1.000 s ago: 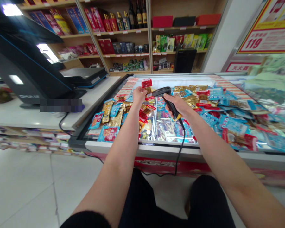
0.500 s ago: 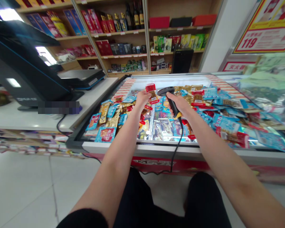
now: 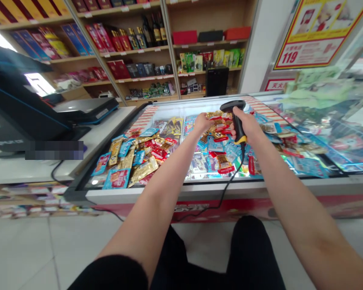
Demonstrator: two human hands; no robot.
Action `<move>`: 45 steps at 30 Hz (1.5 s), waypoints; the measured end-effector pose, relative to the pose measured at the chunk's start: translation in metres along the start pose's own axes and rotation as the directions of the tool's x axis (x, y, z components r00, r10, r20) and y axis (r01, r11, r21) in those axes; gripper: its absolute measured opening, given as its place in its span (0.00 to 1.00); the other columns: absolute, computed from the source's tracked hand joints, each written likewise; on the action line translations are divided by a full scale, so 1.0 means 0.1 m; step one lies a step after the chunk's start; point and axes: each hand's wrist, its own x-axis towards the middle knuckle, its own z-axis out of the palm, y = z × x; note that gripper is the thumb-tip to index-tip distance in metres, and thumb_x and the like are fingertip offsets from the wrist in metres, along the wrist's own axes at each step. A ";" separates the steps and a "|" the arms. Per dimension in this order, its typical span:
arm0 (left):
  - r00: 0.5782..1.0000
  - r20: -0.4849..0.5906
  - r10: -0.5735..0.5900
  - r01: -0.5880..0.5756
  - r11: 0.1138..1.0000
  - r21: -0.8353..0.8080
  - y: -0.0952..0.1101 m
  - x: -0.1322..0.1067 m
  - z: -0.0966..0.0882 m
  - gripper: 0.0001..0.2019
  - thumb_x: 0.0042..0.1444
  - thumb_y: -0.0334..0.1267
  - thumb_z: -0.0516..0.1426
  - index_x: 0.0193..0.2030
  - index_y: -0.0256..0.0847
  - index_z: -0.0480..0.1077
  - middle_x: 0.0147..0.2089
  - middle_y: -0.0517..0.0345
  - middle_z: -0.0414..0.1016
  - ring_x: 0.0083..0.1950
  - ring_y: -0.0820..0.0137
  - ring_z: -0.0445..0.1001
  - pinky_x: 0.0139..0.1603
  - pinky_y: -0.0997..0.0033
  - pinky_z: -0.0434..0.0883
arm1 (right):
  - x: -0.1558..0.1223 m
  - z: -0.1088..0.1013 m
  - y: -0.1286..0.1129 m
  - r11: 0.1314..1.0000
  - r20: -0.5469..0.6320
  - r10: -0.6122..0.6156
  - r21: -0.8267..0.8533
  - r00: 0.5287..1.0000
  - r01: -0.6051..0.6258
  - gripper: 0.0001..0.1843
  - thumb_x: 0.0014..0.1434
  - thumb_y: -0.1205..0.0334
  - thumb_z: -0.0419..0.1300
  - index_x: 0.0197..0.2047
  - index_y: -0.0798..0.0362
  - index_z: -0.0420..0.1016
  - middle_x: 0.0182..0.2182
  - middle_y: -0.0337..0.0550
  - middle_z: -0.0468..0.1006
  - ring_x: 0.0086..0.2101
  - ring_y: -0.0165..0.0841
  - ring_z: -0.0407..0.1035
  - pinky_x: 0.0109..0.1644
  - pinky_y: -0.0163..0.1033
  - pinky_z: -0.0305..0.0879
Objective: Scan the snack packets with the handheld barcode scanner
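Black barcode scanner (image 3: 236, 121) clenched in right hand (image 3: 246, 125), its head at twelve o'clock; left hand (image 3: 202, 123) near, at nine o'clock, above snack packets (image 3: 219, 121), grip unclear.

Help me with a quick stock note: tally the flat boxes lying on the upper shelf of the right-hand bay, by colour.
Red box: 1
Black box: 1
Orange-red box: 1
Total: 3
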 end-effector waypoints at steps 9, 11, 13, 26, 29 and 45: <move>0.992 0.094 0.084 -0.121 0.845 0.520 -0.11 -0.21 -0.37 0.11 0.47 0.27 0.58 0.37 0.37 0.76 0.45 0.44 0.80 0.52 0.55 0.77 0.54 0.61 0.70 | -0.04 0.10 0.10 0.999 0.064 0.034 -0.022 0.997 -0.033 0.19 0.61 0.44 0.61 0.32 0.51 0.67 0.15 0.37 0.70 0.13 0.30 0.62 0.13 0.34 0.60; 0.994 0.099 0.050 -0.096 0.829 0.551 -0.12 -0.25 -0.55 0.14 0.42 0.23 0.59 0.37 0.37 0.76 0.47 0.42 0.80 0.53 0.54 0.76 0.56 0.60 0.69 | -0.04 0.19 0.11 0.999 0.089 0.037 -0.029 0.995 -0.034 0.19 0.61 0.44 0.62 0.32 0.51 0.67 0.15 0.37 0.70 0.13 0.30 0.62 0.13 0.34 0.60; 0.995 0.100 0.007 -0.064 0.813 0.579 -0.16 -0.28 -0.75 0.15 0.38 0.21 0.60 0.34 0.38 0.75 0.44 0.41 0.80 0.53 0.52 0.76 0.56 0.60 0.69 | -0.04 0.31 0.12 0.998 0.106 0.042 -0.046 0.994 -0.037 0.19 0.61 0.44 0.62 0.32 0.51 0.67 0.15 0.37 0.69 0.13 0.30 0.62 0.13 0.35 0.60; 0.956 0.096 -0.278 0.088 0.582 0.808 -0.30 -0.67 -1.85 0.17 0.28 0.33 0.71 0.17 0.42 0.65 0.26 0.48 0.74 0.45 0.46 0.78 0.48 0.59 0.72 | 0.04 1.27 0.33 0.985 0.268 0.099 -0.161 0.958 -0.057 0.19 0.62 0.45 0.61 0.31 0.51 0.65 0.14 0.37 0.69 0.12 0.29 0.61 0.12 0.34 0.59; 0.951 0.120 -0.284 0.078 0.596 0.799 -0.34 -0.65 -1.83 0.19 0.26 0.32 0.72 0.14 0.43 0.62 0.21 0.49 0.70 0.47 0.44 0.78 0.50 0.58 0.72 | 0.09 1.41 0.39 0.980 0.283 0.110 -0.190 0.953 -0.057 0.19 0.62 0.45 0.61 0.32 0.52 0.65 0.14 0.36 0.69 0.12 0.30 0.62 0.13 0.34 0.59; 0.991 -0.054 -0.120 0.130 0.831 0.540 -0.62 -0.24 -1.65 0.12 0.38 0.38 0.68 0.31 0.40 0.73 0.27 0.57 0.74 0.38 0.61 0.76 0.41 0.68 0.71 | 0.16 1.38 0.44 0.994 0.238 0.107 -0.026 0.965 -0.103 0.20 0.64 0.44 0.58 0.30 0.52 0.66 0.16 0.37 0.69 0.13 0.28 0.62 0.13 0.34 0.59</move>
